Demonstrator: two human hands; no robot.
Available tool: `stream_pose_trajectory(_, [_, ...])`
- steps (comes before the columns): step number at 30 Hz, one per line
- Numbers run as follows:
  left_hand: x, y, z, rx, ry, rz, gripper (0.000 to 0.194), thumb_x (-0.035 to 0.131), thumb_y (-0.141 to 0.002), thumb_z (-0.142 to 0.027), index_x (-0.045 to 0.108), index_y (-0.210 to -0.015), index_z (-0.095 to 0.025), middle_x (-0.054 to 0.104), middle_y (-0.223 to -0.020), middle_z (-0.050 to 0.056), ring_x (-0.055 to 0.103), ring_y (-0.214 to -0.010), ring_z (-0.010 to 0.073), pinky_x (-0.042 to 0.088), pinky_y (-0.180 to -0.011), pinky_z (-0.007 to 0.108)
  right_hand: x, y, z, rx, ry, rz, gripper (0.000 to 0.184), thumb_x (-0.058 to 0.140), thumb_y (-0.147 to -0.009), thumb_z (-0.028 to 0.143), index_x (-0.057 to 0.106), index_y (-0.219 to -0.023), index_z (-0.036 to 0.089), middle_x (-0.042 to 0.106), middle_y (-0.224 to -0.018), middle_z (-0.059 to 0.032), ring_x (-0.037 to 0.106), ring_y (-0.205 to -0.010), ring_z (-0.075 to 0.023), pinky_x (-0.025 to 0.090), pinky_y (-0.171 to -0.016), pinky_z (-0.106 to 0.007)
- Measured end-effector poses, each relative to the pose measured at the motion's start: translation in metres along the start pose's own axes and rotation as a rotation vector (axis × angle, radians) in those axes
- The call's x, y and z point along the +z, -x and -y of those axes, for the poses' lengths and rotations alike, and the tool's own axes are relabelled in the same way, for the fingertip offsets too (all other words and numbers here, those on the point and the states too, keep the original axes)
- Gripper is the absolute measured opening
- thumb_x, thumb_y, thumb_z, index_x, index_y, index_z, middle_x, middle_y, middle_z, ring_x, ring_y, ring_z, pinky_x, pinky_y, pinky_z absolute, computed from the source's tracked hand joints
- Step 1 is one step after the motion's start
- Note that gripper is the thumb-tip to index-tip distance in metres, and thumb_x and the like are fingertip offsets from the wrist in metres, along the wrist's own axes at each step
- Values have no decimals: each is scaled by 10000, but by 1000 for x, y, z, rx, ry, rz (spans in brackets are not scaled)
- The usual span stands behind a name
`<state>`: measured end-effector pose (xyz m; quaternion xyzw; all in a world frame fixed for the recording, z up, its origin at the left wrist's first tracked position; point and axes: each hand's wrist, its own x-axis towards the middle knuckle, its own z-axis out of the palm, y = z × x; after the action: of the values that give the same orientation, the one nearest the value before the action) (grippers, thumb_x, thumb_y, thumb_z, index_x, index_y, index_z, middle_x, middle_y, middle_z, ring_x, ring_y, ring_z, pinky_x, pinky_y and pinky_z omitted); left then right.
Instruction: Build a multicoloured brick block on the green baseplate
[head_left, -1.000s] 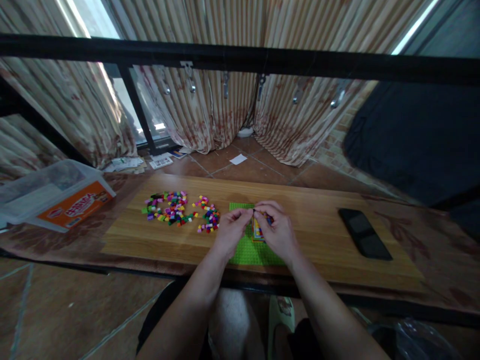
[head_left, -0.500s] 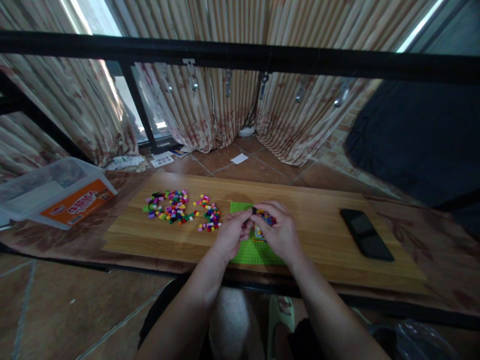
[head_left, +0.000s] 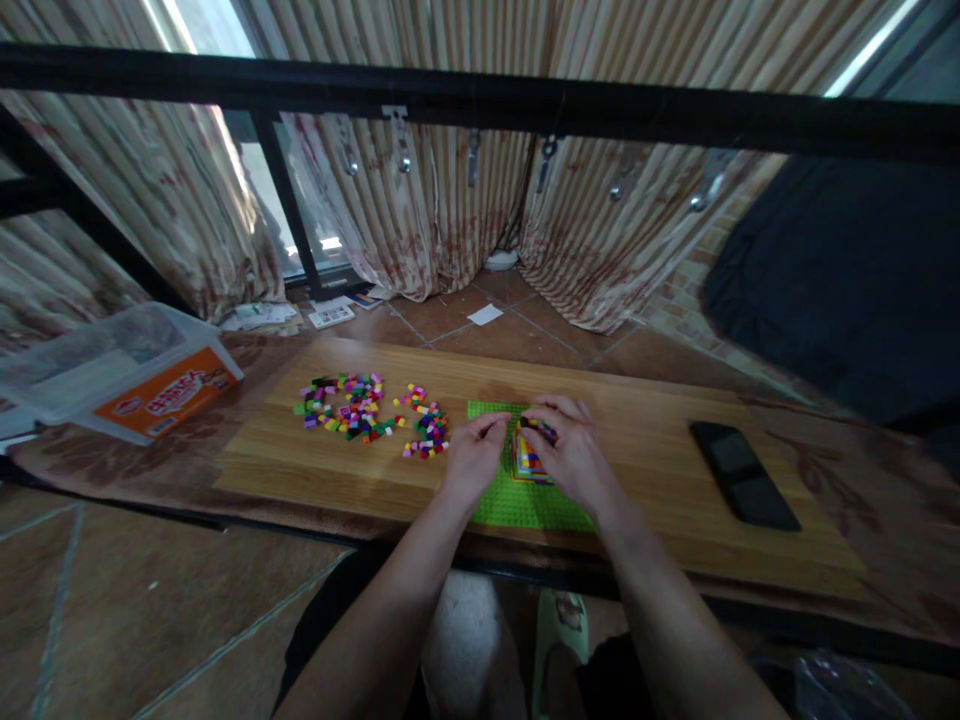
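A green studded baseplate (head_left: 495,508) lies on the wooden board, bearing a small multicoloured structure of stacked toy bricks (head_left: 528,462). My right hand (head_left: 571,445) reaches over this structure from the right, thumb and fingers closed round a dark toy brick (head_left: 526,423) at its upper edge. The fingers partly cover the structure's top and right side. Just left of the structure, above the baseplate, my left hand (head_left: 475,462) has thumb and fingertips pinched together. Whatever may be between those fingertips is too small to make out.
Loose coloured bricks lie left of the hands in a larger pile (head_left: 352,410) and a smaller one (head_left: 429,432). A clear plastic box (head_left: 172,330) with an orange label stands at far left. A black phone (head_left: 742,475) rests on the right. A dark metal bar (head_left: 480,95) crosses beyond the table.
My hands, which met at a black brick, have moved apart. The right hand is now at the structure's upper edge, and the left is a little to the left of it. The view has shifted slightly.
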<state>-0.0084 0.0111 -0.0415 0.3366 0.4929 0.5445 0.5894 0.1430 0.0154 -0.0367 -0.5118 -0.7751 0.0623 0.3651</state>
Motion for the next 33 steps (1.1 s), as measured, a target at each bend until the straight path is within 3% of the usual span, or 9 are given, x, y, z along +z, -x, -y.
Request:
stream_pose_trajectory(3, [0,1,1,152,-162,43,183,636,-746,-141,769,-832,-233,708,-726,15,634,-806,189,484,-710,258,1,-2,1,15,22,-4,166,605,-836,279,726,-944,244,634,-1107,-96,555,-1060,-276,461,-934,-473])
stream_pose_trajectory(8, [1,9,-3,278,-290,93,229,610,-789,-130,775,-893,-249,753,-911,36,656,-936,219,466,-925,320,1,-3,0,49,11,4,160,616,-818,272,729,-927,243,631,-1106,-97,560,-1054,-266,456,-938,-473])
stream_pose_trajectory(20, [3,14,-5,270,-428,69,196,634,-794,-159,768,-917,-233,748,-1032,66,655,-1028,260,426,-1029,380,-2,-3,-6,131,-181,54,220,667,-781,343,733,-957,228,617,-1150,-99,581,-1106,-254,447,-982,-443])
stream_pose_trajectory(26, [1,14,-3,364,-740,125,335,462,-910,-198,697,-1147,-183,712,-1162,75,663,-1061,220,480,-975,355,5,-3,-10,176,-311,-17,200,584,-848,333,739,-929,234,659,-1082,-87,617,-1048,-223,473,-960,-420])
stream_pose_trajectory(33, [0,14,-1,382,-804,127,354,442,-924,-220,679,-1186,-186,714,-1158,71,674,-1045,217,505,-937,340,15,-6,-9,233,-400,-55,145,640,-799,323,759,-828,244,705,-949,-63,647,-965,-217,496,-917,-397])
